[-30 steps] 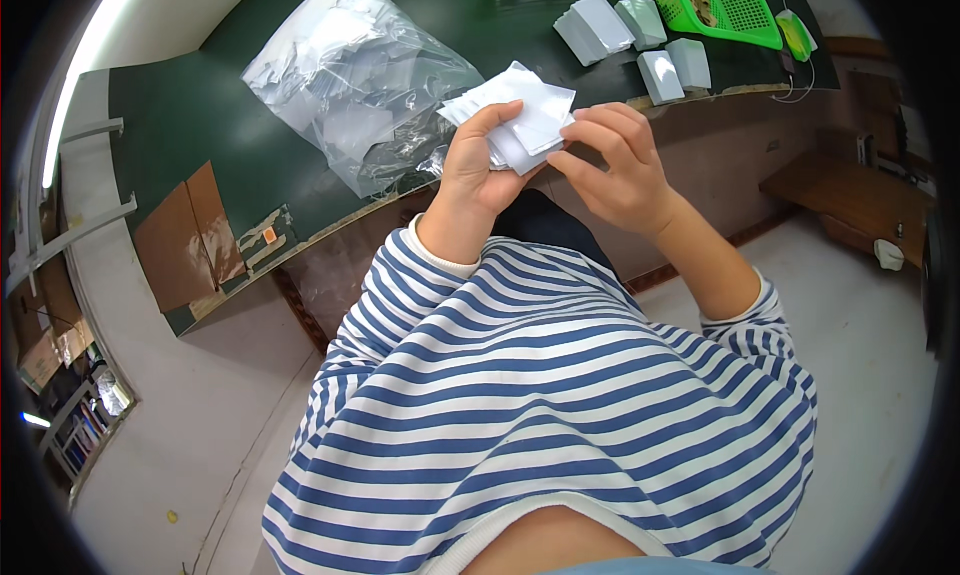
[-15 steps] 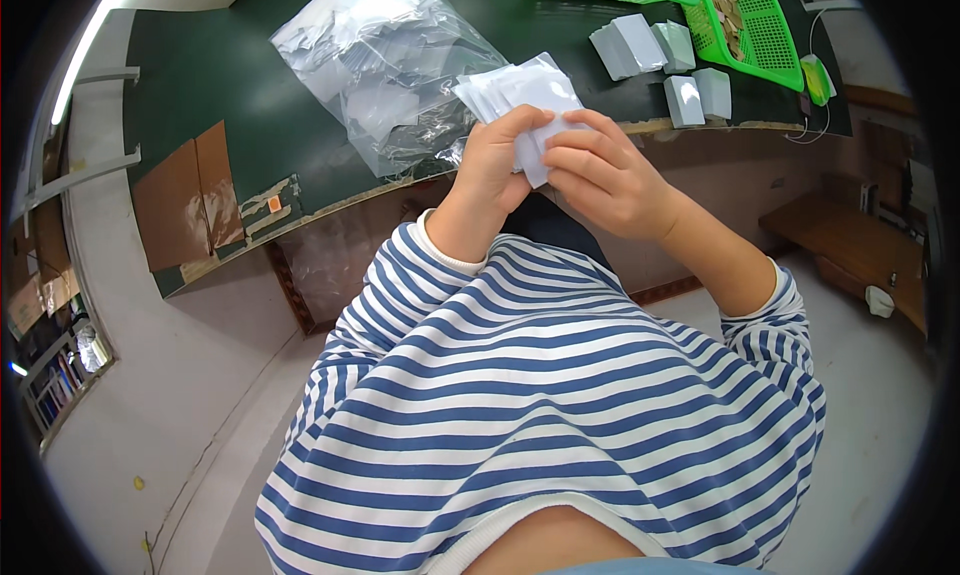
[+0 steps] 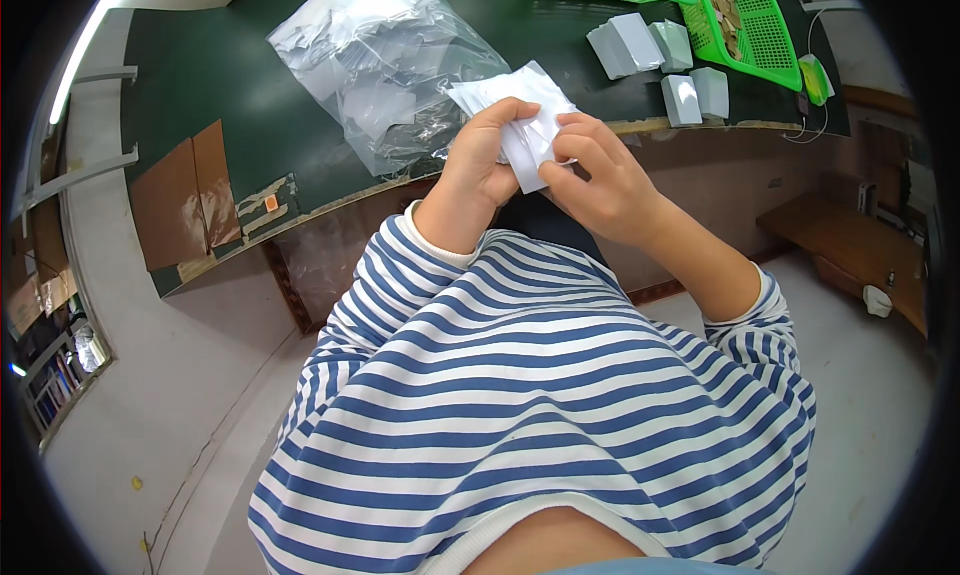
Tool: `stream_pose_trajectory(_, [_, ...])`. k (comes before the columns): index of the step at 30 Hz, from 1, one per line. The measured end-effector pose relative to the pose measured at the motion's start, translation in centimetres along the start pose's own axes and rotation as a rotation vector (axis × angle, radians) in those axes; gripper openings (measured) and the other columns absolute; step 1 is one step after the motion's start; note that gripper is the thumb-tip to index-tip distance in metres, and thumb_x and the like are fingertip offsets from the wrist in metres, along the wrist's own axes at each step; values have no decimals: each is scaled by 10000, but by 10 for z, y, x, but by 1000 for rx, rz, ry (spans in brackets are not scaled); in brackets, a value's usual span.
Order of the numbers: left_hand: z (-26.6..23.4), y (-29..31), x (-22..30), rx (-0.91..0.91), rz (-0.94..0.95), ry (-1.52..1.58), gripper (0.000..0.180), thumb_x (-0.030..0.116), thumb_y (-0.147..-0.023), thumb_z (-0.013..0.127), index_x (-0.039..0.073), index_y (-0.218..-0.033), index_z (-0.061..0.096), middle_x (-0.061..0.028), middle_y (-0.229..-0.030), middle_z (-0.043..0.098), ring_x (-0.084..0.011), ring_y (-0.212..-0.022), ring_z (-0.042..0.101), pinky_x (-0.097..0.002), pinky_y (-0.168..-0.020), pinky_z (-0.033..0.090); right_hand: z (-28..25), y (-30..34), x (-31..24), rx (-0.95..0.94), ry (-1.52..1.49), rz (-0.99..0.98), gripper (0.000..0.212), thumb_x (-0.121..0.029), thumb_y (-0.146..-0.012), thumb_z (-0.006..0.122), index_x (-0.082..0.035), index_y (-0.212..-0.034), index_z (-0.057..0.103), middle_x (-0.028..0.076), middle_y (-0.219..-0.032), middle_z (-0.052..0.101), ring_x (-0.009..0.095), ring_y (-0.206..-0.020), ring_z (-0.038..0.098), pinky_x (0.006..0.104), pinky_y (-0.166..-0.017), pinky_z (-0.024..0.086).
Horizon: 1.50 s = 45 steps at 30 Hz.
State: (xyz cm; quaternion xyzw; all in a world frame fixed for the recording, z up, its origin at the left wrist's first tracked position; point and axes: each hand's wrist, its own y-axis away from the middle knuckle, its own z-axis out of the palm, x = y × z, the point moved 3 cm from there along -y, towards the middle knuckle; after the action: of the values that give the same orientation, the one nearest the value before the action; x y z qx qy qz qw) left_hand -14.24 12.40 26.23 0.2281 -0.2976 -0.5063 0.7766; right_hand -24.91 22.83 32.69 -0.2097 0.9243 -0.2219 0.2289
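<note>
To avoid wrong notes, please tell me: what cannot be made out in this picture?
In the head view:
Left hand: most fingers, hidden behind the cards.
Cards: their number, hidden by overlap.
Bag: count of its white pieces, hidden by overlap and glare.
Right basket: far end, cut off by the top edge.
Shelf items: too small.

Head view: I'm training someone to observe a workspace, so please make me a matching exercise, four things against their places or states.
Things:
1. Clear plastic bag
2. Brown panel
3. Right-hand green basket
4. Left hand

Places or states:
A. Holds brown pieces
B. Thumb on top of the loose white cards
C. Lies at the near left corner of the dark green table
D. Has many white pieces inside

Right pairs: 1-D, 2-C, 3-A, 4-B
</note>
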Motion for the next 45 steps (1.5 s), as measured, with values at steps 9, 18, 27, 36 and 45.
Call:
stream_pose_trajectory(9, [-15,-9,2,-36,64,-69,298,49,-883,678,-26,-1154,578,-165,-1034,666,-303,-895,703,-440,-788,619,-1,-9,-2,-33,-305,98,111,-9,-900,685,-27,-979,610,108,-1008,657,310,-1056,667,511,-1108,485])
stream_pose_trajectory(18, [-15,2,19,-86,-32,-260,431,33,-861,659,-87,-1260,550,-198,-1109,688,-316,-930,740,-439,-818,644,-36,-26,59,-200,-892,779,213,-175,-892,808,-16,-954,681,16,-876,694,93,-847,653,244,-753,508])
stream_pose_trajectory(27, [-5,18,13,-481,-249,-62,594,92,-772,633,-71,-1335,536,-242,-1119,673,-390,-968,719,-523,-833,632,8,-9,71,-61,-724,684,365,-261,-858,833,-32,-1086,663,88,-1292,618,199,-1150,584,336,-927,498])
stream_pose_trajectory(36, [-10,-24,-4,-411,-386,-892,633,45,-709,739,-55,-1314,582,-155,-1133,686,-253,-989,700,-343,-861,573,15,28,94,-474,-1039,832,740,-114,-706,918,-24,-1360,583,70,-1187,669,138,-1083,616,313,-952,507])
stream_pose_trajectory(45, [0,-86,-10,-376,524,-1483,502,28,-750,788,-5,-1219,611,-138,-1065,706,-232,-982,696,-353,-871,546,46,112,133,271,-973,999,541,13,-749,862,-55,-1219,601,22,-1103,654,116,-1028,623,302,-919,520])
